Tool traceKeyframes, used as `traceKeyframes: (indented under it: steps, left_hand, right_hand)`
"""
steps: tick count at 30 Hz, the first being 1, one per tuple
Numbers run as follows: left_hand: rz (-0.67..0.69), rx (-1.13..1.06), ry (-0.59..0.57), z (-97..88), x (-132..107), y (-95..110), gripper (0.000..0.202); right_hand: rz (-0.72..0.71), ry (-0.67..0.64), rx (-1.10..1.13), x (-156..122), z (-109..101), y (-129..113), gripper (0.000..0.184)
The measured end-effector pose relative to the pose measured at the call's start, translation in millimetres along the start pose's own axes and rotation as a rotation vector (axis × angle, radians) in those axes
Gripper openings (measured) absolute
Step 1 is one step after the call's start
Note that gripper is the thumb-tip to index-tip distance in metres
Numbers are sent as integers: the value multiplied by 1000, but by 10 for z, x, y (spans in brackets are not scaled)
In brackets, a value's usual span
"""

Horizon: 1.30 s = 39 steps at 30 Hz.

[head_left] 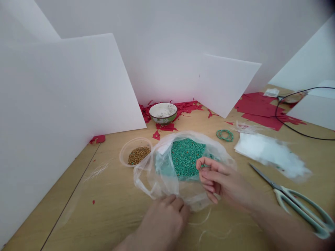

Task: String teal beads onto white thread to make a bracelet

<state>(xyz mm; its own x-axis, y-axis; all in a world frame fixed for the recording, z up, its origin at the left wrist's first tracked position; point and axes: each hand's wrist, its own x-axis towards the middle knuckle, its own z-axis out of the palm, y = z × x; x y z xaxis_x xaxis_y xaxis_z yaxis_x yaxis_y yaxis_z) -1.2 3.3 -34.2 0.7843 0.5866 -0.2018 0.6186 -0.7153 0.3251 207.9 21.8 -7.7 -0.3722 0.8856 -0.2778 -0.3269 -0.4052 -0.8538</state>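
Note:
A clear plastic bag (146, 181) lies open on the table, full of small green beads (186, 157) with a few orange ones among them. Over its right side is my right hand (222, 179), thumb and forefinger pinched together; whatever sits between them is too small to name. My left hand (167, 214) rests at the bag's front edge with its fingers curled under, hiding what they hold. A thin pale thread (202, 220) trails on the table just right of my left hand. Left of the bag stands a round clear tub (122, 155) of gold-brown beads (138, 155).
Scissors (281, 190) lie at the right, blades pointing away. Behind them are clear plastic packets (269, 151) and green beaded rings (224, 135). A bowl (163, 118) stands at the back among red paper scraps (188, 106). White boards (78, 87) and a black cable (280, 118) flank the table.

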Motion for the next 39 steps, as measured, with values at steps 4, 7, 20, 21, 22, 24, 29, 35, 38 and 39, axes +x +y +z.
traceKeyframes:
  steps: [4,7,20,21,22,24,29,35,38,39]
  left_hand:
    - [-45,-158,80,-347,132,-21,18]
    - [-97,-311,245,-577,401,-124,17]
    - [-228,-926,218,-436,1160,-593,6]
    - [-235,-1014,199,-449,1136,-614,10]
    - [-240,-1104,187,-460,1100,-622,16]
    - [-246,-1273,195,-482,1001,-598,25]
    - [-280,-1765,270,-522,683,-439,37]
    - [-284,-2228,314,-543,495,-337,38]
    - [-282,-2246,305,-557,477,-303,40]
    - [-282,-2247,308,-561,474,-294,40]
  right_hand:
    - [-67,45,-24,55,-125,74,18]
    - [-109,67,-62,81,-202,90,20]
    - [-153,75,-144,141,-271,150,22]
    - [-158,79,-180,143,-278,154,22]
    - [-167,92,-231,145,-285,158,20]
    - [-201,140,-381,142,-291,156,15]
    - [-367,207,-967,120,-204,-10,7]
    - [-680,275,-1378,219,-23,-190,15]
    - [-799,403,-1466,269,-10,-127,14]
    - [-831,446,-1492,273,-17,-98,14]
